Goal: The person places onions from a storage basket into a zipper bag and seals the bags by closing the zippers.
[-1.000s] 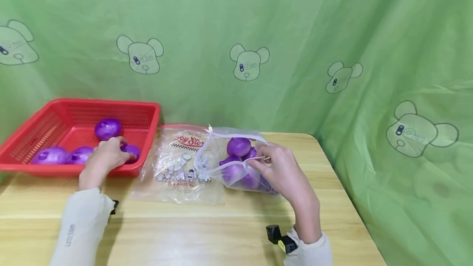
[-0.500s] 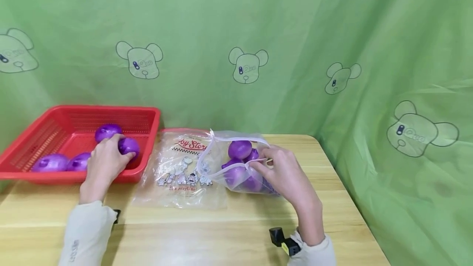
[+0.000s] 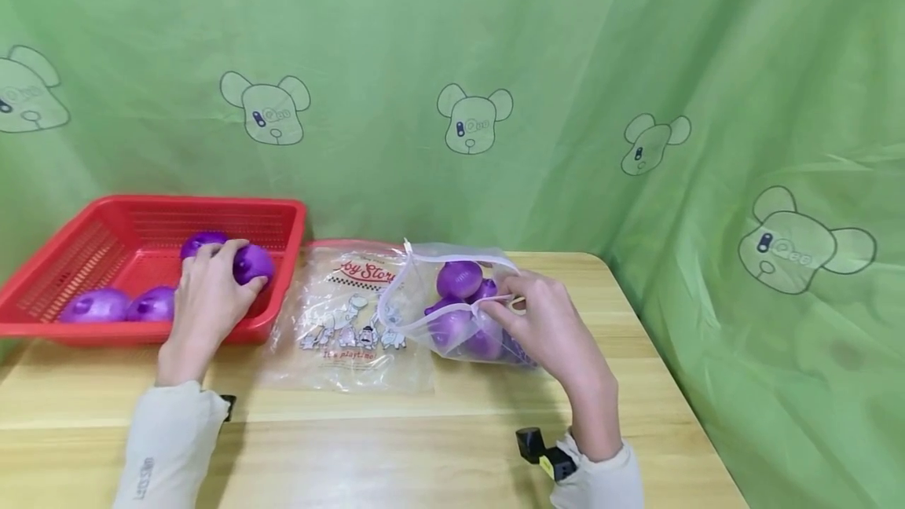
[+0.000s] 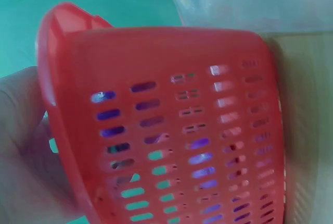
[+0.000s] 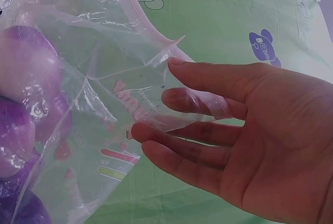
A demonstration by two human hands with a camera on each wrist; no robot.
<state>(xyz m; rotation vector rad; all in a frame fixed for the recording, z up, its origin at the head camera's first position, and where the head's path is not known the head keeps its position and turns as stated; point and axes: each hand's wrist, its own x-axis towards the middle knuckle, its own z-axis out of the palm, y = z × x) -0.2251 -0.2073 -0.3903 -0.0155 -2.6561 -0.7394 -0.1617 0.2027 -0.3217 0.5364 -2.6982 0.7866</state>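
Observation:
My left hand [image 3: 212, 285] grips a purple onion [image 3: 254, 264] with a glossy skin, over the right end of the red plastic basket [image 3: 283, 289]. Several more onions, one [image 3: 95, 305] at the front left, lie in that basket. In the left wrist view the basket's slotted wall [image 4: 171, 52] hides most of what the left hand works on. My right hand [image 3: 551, 324] pinches the rim of a clear zip bag [image 3: 417, 336] between thumb and fingers, and its mouth gapes toward the left. Several purple onions [image 3: 459, 280] sit inside this bag.
A second clear bag [image 3: 346, 371], printed with cartoon figures, lies flat between the basket and the filled bag. All stand on a light wooden table [image 3: 339, 454]. A green curtain [image 3: 382, 38] hangs behind and along the right side.
The left hand has lifted the onion from the basket's right front, up and slightly back. My right hand keeps its pinch on the bag's rim, almost in place.

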